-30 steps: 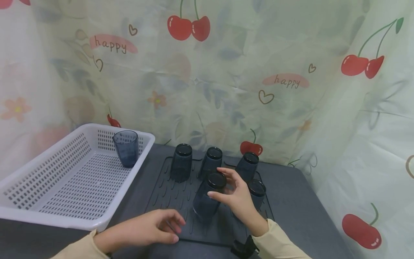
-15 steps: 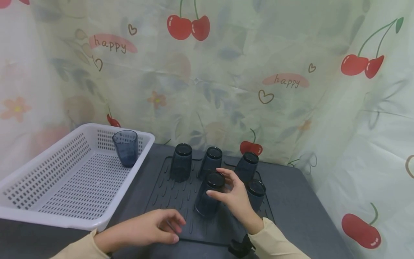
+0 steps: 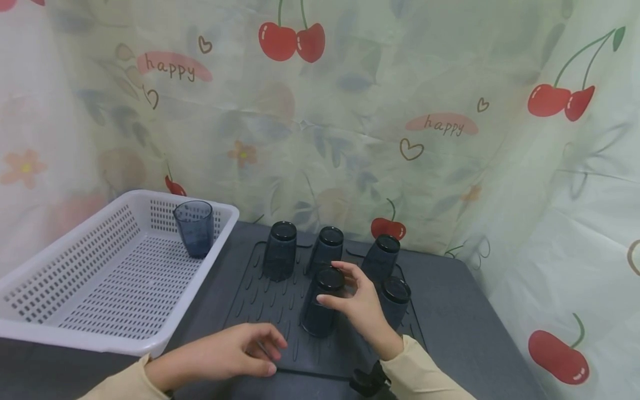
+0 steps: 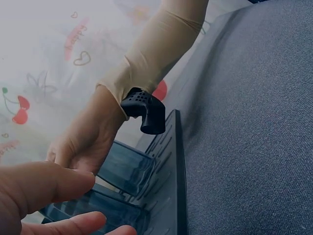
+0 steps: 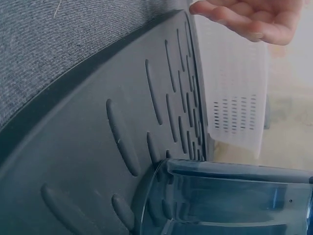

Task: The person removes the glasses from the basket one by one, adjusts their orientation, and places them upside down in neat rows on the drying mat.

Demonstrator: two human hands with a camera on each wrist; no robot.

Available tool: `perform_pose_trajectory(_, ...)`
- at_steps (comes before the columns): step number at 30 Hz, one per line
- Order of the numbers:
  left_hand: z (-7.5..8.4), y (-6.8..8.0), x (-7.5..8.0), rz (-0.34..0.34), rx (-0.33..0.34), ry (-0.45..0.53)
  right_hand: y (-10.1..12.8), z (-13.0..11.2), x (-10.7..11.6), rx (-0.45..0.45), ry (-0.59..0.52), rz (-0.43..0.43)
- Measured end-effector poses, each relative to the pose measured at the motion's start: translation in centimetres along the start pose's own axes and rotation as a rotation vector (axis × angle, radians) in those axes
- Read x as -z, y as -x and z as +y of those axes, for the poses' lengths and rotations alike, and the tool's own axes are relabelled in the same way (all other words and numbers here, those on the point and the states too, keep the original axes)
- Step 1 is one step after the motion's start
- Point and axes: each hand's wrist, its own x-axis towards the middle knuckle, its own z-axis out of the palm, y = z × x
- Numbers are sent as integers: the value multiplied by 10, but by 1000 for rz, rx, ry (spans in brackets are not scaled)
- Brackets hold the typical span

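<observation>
My right hand [image 3: 367,305] holds a dark blue drinking glass [image 3: 317,314] near its upturned base, thumb on the near side and fingers behind. That glass stands upside down on a ridged black drying mat [image 3: 270,316]. In the right wrist view the glass's rim [image 5: 151,205] meets the mat. Several more upside-down glasses are about it: one at back left [image 3: 280,253], one at back middle [image 3: 327,247], one at back right [image 3: 382,255], and one at right [image 3: 396,305], partly behind my wrist. My left hand [image 3: 225,353] hovers by the mat's front left, fingers loosely bent around nothing.
At left stands a white perforated plastic basket [image 3: 197,283], with one upright blue glass [image 3: 195,230] in its far right corner. A cherry-patterned curtain [image 3: 350,139] hangs behind the dark grey table [image 3: 450,311]. A black wrist device [image 3: 370,380] is below my right sleeve.
My right hand has shifted slightly left, and the base of the held glass has moved left with it, so the glass leans a little less. My left hand has stayed in place.
</observation>
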Motion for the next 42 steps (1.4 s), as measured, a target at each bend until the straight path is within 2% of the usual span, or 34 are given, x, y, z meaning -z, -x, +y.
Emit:
perform_pose_trajectory(6,1,0,-1,8,13,-2,0,-1,0,-14,7,0)
perform_pose_trajectory(13,1,1,-3,10,-17,-15,2,-1,0,-13,17,1)
perform_pose_trajectory(33,-1,-1,-4,-9,26,2,2,6,3,5,7,-21)
perform_pose_trajectory(42,-1,-2,-4,-9,17,-12,2,6,3,3,11,-29)
